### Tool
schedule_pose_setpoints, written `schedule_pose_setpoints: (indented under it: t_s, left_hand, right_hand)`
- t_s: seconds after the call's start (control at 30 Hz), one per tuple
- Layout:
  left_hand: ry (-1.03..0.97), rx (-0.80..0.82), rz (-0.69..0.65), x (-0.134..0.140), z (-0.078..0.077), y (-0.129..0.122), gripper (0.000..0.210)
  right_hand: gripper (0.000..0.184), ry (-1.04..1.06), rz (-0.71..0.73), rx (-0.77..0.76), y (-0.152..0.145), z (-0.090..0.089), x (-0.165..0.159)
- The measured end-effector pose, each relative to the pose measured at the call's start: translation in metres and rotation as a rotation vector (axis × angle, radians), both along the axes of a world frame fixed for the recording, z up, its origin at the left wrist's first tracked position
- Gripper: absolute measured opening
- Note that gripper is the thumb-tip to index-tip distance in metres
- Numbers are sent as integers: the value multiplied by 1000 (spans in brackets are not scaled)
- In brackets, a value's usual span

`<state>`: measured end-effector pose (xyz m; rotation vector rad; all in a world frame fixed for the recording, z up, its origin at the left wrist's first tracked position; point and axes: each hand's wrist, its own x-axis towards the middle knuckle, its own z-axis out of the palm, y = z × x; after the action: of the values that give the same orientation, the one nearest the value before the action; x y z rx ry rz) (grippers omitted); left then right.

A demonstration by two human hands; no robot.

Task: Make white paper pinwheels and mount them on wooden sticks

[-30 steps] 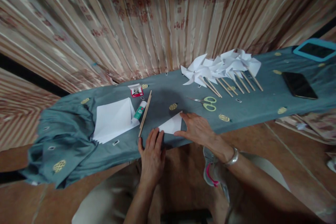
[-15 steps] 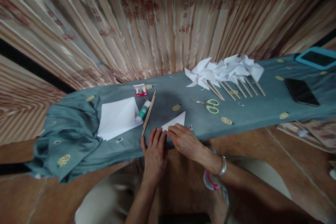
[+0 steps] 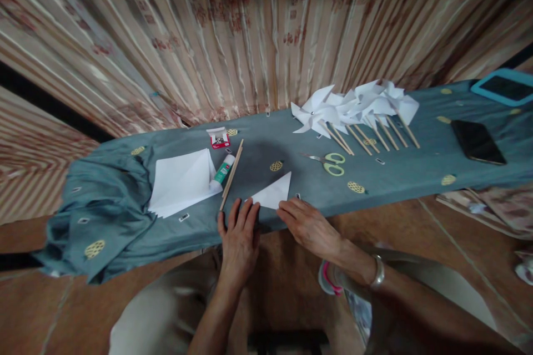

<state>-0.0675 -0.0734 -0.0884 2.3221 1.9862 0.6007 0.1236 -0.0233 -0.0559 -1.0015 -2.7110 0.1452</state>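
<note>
A white sheet of paper (image 3: 273,191), folded into a triangle, lies at the near edge of the cloth. My left hand (image 3: 240,233) rests flat with its fingers spread, the tips on the triangle's left corner. Bunched together, the fingers of my right hand (image 3: 310,227) pinch the paper's lower right corner. Two thin wooden sticks (image 3: 232,175) lie just beyond my left fingers. Beside them are a green and white glue stick (image 3: 224,171) and a stack of white paper squares (image 3: 181,180).
A red box (image 3: 219,138) of small metal pins stands open behind the glue stick. Scissors (image 3: 331,163) with green handles lie right of centre. Several white paper pinwheels (image 3: 353,106) on sticks line the back. A black phone (image 3: 478,141) and a blue-framed tablet (image 3: 504,87) lie at right.
My right hand has slid right along the paper's near edge, away from my left hand. More of the triangle shows between the hands. The view has shifted slightly.
</note>
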Motion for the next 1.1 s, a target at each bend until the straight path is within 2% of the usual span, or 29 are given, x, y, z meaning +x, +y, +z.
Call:
schedule_pose_setpoints:
  t_s: [0.43,0.7,0.9,1.1]
  left_hand:
    - [74,-21,49,-13,4,-4,50]
    - [94,8,78,-9,-5,-2,51]
    - [18,58,89,-9,-9,-2,64]
    - [82,0,85,-6,-1,-1,53]
  right_hand:
    - [23,1,-41,19,-5,-4,14]
    - [18,8,-43,21,-2,-7,12]
    - [18,16,-38,47,-2,-7,12]
    - [19,47,-32,55,-2,-6,12]
